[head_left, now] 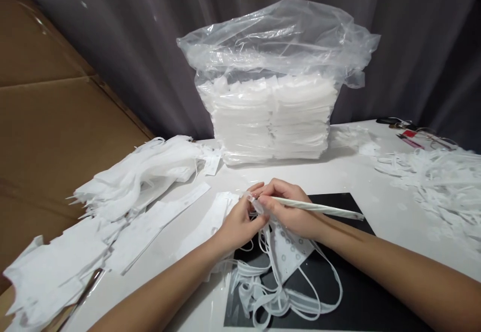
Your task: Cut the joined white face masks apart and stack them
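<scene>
My left hand (244,221) is closed, thumb and fingers pinching the end of a translucent white strap (256,204). Close against it, my right hand (289,206) is closed too, with a long thin white stick (319,207) sticking out to the right from its grip. The fingertips of both hands meet, so the exact point of contact is hidden. Below them hangs a white fabric piece (289,249) with small grey ring marks. Several looped white straps (278,302) trail from the hands onto a black mat (361,282).
Behind the hands stands a clear plastic bag (274,121) of stacked white fabric. White fabric pieces (150,171) pile up at left, beside a brown cardboard panel (48,121). Tangled white straps (439,186) lie at right, with small tools (409,139) farther back.
</scene>
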Demonstrator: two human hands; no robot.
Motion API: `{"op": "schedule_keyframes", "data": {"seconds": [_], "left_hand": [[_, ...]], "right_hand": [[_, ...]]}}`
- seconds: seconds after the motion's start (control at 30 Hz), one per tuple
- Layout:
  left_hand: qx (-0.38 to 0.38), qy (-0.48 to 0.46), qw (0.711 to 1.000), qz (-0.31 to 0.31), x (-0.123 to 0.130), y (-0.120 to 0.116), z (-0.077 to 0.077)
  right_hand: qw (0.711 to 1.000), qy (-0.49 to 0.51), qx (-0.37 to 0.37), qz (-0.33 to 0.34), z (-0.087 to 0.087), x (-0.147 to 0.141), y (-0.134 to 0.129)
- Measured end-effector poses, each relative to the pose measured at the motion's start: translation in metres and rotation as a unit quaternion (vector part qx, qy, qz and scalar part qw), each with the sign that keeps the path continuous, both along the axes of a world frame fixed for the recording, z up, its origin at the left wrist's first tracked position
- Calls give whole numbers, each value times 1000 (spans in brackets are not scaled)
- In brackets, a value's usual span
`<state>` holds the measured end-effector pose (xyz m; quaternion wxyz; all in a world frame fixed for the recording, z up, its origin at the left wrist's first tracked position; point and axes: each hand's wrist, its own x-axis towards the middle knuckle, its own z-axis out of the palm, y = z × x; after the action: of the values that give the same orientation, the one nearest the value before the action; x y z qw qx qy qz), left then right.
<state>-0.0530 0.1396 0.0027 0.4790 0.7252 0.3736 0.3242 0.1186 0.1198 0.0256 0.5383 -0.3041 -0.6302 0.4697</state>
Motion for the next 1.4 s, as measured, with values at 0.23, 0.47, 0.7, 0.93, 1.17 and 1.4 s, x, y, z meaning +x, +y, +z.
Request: {"op": "schedule_keyframes", "data": {"seconds": [0.23, 0.47, 0.7, 0.93, 1.17, 1.4], "left_hand": [[-183, -80, 974, 110, 4, -1, 17], [-134, -29, 985, 107, 1, 2, 13], [-125, -28, 987, 94, -3, 5, 8], [-121, -12, 988, 96, -4, 3, 7], [-102, -57, 987, 107, -2, 4, 7], [-85, -56, 995, 5, -3, -3, 10]], "right_hand": [[998, -57, -25, 16, -9, 20, 18], [990, -137, -32, -2, -15, 22, 20], [986, -161, -30, -11, -17, 23, 21], [979, -201, -34, -26, -13, 22, 19], [962, -270, 23, -40, -13, 19, 17], [906, -377, 148, -124, -33, 26, 32]]}}
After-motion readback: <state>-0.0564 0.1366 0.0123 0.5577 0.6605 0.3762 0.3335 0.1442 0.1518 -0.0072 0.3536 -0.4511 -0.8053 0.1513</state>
